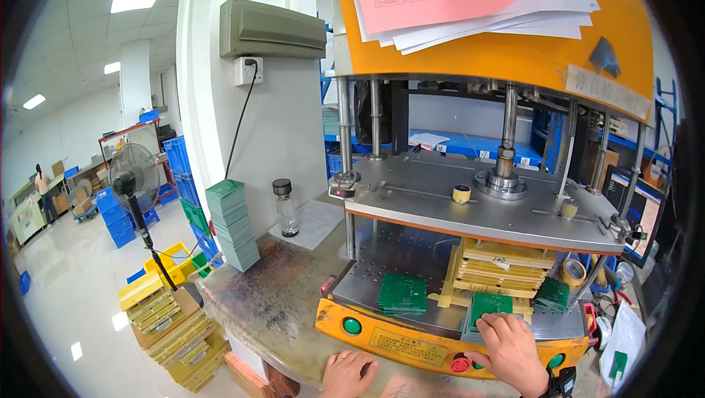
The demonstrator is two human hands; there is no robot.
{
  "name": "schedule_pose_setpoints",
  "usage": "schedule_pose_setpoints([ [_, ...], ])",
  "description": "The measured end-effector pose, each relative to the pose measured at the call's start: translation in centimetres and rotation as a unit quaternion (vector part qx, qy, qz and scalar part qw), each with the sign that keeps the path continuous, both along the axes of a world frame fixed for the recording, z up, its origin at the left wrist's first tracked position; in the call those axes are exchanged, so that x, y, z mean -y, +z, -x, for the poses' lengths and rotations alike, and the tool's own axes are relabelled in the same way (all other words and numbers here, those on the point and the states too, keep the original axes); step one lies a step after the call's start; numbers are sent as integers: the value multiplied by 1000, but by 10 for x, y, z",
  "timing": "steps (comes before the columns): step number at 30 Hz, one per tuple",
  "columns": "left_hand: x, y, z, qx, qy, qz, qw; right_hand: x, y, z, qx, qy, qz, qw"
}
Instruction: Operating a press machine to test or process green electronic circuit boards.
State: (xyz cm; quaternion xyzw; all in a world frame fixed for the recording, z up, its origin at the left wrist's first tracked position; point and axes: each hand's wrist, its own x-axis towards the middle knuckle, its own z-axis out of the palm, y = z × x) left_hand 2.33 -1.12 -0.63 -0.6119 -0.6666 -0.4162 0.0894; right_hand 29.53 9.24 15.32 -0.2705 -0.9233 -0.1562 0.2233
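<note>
The person's right hand (514,346) lies on a stack of flat, green rectangular boards (490,303) at the front edge of an orange-framed press (336,319); its fingers are bent and slightly apart, but whether they pinch any board I cannot tell. The left hand (351,374), fingers loosely curled, is over the desk (297,310), gripping nothing visible. An uneven push could skew the stack or spill boards over the edge. The thumb sits near a round red button (460,364), so a slip might press it; fingers reaching under the grey metal upper plate (440,203) could be crushed if it descended.
</note>
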Motion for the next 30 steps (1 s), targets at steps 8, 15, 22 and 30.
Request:
schedule_pose_setpoints([
  [8, 3, 5, -1, 20, -15, 23, 999, 2, -1, -2, -3, -1, -5, 1000],
  [15, -4, 0, 2, 31, -64, 27, 997, -1, -4, -7, 6, -27, -11, 1000],
  [22, -13, 85, -2, -14, -147, 66, 987, -36, 7, -13, -32, 16, 38, 999],
  [30, -185, 182, -85, -188, -179, 6, 966, -67, 13, -22, 57, -46, 103, 992],
])
